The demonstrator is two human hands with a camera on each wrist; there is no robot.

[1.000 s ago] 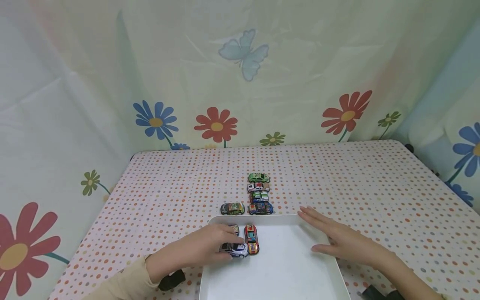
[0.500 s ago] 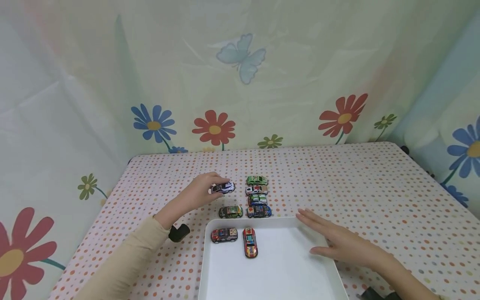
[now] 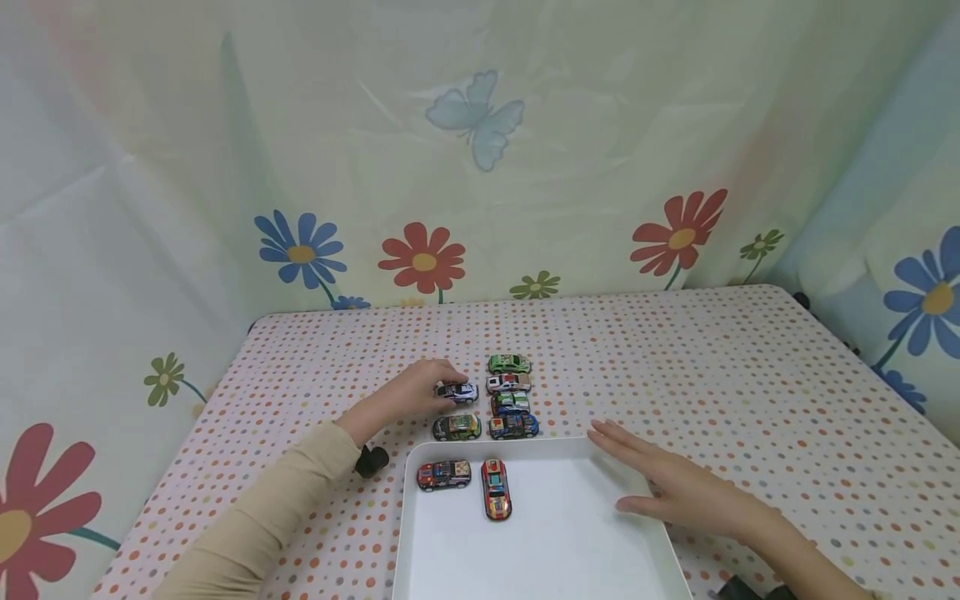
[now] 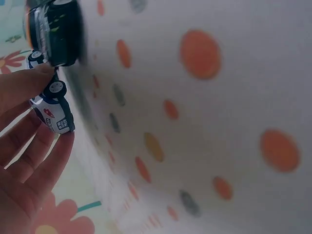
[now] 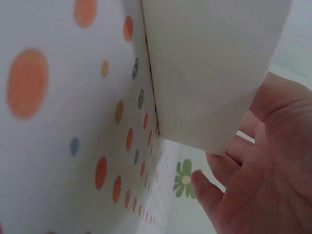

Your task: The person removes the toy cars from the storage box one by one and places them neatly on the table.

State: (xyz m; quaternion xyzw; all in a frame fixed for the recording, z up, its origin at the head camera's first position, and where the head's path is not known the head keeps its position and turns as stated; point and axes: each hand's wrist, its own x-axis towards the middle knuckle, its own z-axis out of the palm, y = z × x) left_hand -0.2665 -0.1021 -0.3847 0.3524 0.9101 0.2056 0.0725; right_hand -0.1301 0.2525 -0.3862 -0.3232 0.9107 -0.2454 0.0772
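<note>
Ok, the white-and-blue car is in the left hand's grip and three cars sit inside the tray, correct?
Three is wrong: the head view shows two inside the tray, a red-and-black car and a red-and-yellow car. The white-and-blue car is in the left hand's grip.

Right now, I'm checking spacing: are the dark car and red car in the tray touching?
Apart: the head view shows bare tray between the dark car and red car.
</note>
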